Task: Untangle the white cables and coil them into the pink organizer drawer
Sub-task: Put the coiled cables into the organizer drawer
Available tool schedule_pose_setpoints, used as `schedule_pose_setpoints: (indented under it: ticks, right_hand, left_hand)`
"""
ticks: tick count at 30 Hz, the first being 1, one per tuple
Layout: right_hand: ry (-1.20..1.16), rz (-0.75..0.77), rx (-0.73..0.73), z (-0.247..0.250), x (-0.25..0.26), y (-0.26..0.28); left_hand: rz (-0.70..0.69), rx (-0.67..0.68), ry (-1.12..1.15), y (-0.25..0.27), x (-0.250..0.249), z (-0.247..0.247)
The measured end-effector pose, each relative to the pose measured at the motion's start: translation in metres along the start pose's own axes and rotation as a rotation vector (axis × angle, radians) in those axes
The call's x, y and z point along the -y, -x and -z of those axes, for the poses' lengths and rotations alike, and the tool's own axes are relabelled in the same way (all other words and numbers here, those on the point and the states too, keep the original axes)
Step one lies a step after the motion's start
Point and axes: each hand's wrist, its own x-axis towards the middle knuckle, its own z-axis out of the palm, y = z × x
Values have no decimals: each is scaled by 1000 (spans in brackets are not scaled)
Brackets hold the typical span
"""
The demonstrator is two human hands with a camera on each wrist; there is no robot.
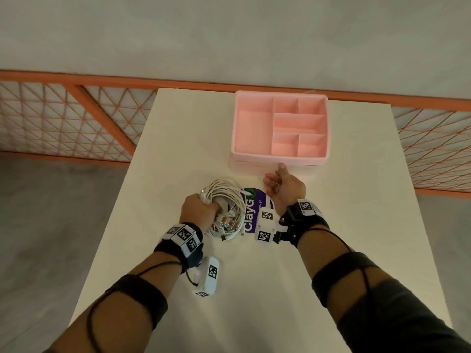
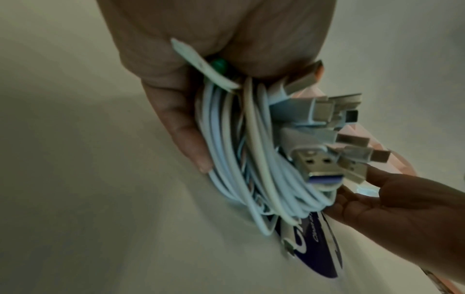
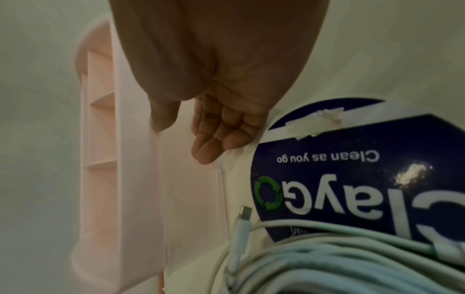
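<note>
Cables (image 1: 224,200) bunched in my left hand (image 1: 197,208), fingers clamped; right hand (image 1: 284,189) empty, fingers loose. Yanking could tighten knots.

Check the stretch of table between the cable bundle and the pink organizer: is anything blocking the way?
Nothing solid does. The left hand grips the white cables; toward the pink organizer lie only a flat purple sticker and the right hand, open, empty, near the organizer's front wall.
</note>
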Motion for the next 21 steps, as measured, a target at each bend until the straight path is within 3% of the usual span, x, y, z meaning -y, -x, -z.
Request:
schedule_pose_setpoints:
  ticks: [7,14,21]
  right_hand:
    - [-39,-68,-44,2,-11,19]
    - [-115,-92,-44,22,-36,52]
    - [-90,-91,-87,39,-51,76]
  left_hand:
    - [-47,18,3,12,-1,6]
    - [-205,115,1,37,6,23]
    - [-322,168,72,54,-24,30]
